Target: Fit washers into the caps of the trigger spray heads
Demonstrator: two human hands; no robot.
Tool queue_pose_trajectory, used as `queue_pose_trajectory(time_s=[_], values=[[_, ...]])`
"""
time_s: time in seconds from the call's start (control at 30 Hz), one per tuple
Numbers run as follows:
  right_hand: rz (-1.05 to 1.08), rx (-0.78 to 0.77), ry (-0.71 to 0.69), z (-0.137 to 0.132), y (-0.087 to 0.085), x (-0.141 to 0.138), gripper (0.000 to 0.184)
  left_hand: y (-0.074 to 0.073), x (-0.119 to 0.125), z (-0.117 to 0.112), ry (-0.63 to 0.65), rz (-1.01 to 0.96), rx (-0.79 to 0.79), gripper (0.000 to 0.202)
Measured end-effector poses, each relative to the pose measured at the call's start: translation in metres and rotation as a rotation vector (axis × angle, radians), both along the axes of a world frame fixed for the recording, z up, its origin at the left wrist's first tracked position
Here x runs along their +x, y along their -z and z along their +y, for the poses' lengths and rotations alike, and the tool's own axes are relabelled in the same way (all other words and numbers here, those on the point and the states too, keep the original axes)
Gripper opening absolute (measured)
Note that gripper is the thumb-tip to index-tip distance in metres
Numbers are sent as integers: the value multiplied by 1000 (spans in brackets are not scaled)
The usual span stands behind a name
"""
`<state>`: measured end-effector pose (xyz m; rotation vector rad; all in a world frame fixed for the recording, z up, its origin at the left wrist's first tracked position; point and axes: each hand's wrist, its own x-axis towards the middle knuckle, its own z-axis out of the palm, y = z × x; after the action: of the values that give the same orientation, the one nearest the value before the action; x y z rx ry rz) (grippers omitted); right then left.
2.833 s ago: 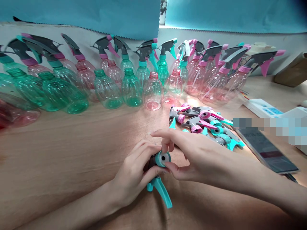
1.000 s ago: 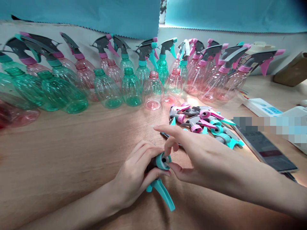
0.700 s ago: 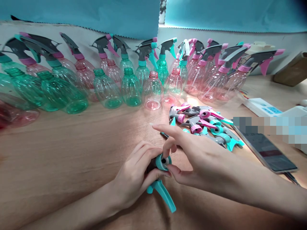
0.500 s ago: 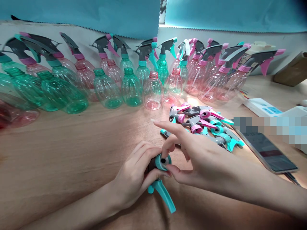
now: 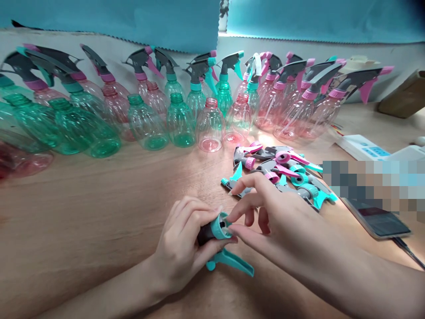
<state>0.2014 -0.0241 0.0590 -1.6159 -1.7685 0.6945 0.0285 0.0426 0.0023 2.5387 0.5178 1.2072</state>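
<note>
One wooden tabletop (image 5: pixel 83 208) (blue cloth (image 5: pixel 116 20) behind), left fingers (image 5: pixel 184 220) round sprayer (image 5: pixel 217 229), right fingers (image 5: pixel 246 204) curled, hold unclear.

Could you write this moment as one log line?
left hand: gripping spray head | right hand: at its teal collar | nearby: loose spray heads | behind: bottles

Left hand (image 5: pixel 179 241): wrapped around a sprayer head (image 5: pixel 205 235), its turquoise collar (image 5: pixel 218 227) facing right, trigger (image 5: pixel 237 263) slanting below.
Right hand (image 5: pixel 279 217): thumb and a fingertip at the collar's opening, pinch unclear.
Loose sprayer heads (image 5: pixel 287 171): grey with pink or turquoise, heaped on the desk (image 5: pixel 99 195).
Bottles (image 5: pixel 210 126): green and pink, behind, some topped.
Phone (image 5: pixel 381 221): right of the heap, cable (image 5: pixel 408 252) attached.
</note>
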Motion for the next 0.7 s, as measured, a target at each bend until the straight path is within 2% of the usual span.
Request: queue_pose_trajectory(time_s=[0.17,0.27,0.43,0.6,0.7], values=[[185,-102,-24,2,-3,-4,39,4,-2,0,31,-53,-44,23],[204,-25,-66,2,-2,-4,37,5,-2,2,72,-79,-94,21],[-17,227,-210,4,2,7,25,-1,-1,5,87,-29,-162,24],[-236,248,-343,7,-4,15,11,-7,0,5,120,25,-236,20],[-397,240,-426,9,-13,18,11,-7,-1,5,162,80,-256,19]])
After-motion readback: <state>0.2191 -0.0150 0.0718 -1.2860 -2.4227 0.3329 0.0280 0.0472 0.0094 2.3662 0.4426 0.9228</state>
